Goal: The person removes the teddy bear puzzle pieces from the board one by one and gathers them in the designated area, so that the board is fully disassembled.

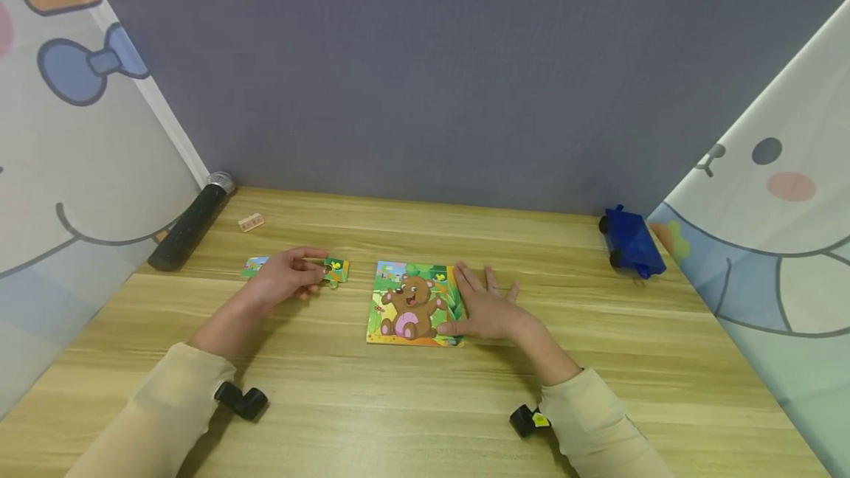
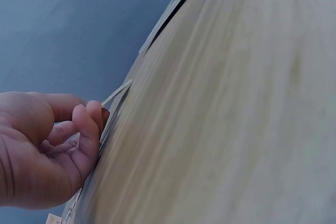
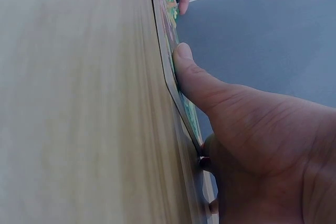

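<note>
My left hand [image 1: 287,276] pinches a jigsaw piece [image 1: 339,268] with green, orange and yellow print by its left side. In the left wrist view the piece [image 2: 118,93] tilts up from the wooden table. Partly hidden under that hand lies another light-blue and green jigsaw piece [image 1: 252,265]. To the right lies a square picture puzzle [image 1: 413,305] of a brown bear among green leaves. My right hand [image 1: 488,310] rests at its right edge with fingers spread, its thumb [image 3: 185,52] laid over the puzzle's border.
A black microphone [image 1: 192,226] leans at the left wall, near a small pale pink block [image 1: 251,223]. At the far right stands a blue toy cart [image 1: 633,242] with black wheels. A grey panel [image 1: 412,80] rises behind the table.
</note>
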`<control>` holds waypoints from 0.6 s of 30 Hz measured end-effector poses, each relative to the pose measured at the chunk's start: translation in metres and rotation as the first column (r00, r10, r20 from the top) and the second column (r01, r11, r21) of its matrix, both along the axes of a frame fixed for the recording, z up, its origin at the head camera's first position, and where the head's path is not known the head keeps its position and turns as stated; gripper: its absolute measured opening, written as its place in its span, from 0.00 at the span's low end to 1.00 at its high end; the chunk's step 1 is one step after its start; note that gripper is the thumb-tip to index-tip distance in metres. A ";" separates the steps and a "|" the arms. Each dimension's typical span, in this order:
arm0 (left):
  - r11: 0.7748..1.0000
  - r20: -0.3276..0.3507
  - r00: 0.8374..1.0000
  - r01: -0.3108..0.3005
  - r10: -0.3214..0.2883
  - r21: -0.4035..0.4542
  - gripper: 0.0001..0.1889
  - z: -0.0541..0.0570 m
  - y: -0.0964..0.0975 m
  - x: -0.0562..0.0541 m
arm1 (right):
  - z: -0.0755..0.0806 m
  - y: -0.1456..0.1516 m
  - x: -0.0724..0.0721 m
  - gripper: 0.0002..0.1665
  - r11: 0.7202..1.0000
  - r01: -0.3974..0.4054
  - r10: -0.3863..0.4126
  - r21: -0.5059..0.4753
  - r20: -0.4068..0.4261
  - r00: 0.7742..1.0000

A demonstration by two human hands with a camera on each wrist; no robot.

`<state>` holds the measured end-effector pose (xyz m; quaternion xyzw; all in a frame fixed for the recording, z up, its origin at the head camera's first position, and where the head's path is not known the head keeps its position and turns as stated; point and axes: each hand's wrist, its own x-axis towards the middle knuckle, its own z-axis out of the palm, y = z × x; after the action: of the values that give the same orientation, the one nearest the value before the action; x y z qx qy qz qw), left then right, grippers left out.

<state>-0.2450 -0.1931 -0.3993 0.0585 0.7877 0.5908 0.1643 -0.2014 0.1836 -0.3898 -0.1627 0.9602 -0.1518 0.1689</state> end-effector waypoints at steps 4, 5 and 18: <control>1.000 -0.001 1.000 0.001 -0.001 -0.011 0.28 0.000 -0.001 0.000 | 0.000 0.000 0.000 0.71 1.000 -0.001 0.001 0.003 -0.002 1.000; 1.000 -0.001 1.000 0.001 -0.001 -0.012 0.28 -0.001 -0.001 0.000 | 0.000 0.000 0.000 0.71 1.000 -0.001 0.001 0.004 -0.002 1.000; 0.998 -0.013 1.000 -0.020 0.019 -0.056 0.25 0.000 -0.002 0.000 | -0.001 0.000 -0.002 0.71 1.000 0.002 -0.002 0.001 0.005 1.000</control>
<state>-0.2449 -0.1950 -0.3989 0.0497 0.8057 0.5695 0.1552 -0.2030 0.1840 -0.3910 -0.1612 0.9600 -0.1520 0.1714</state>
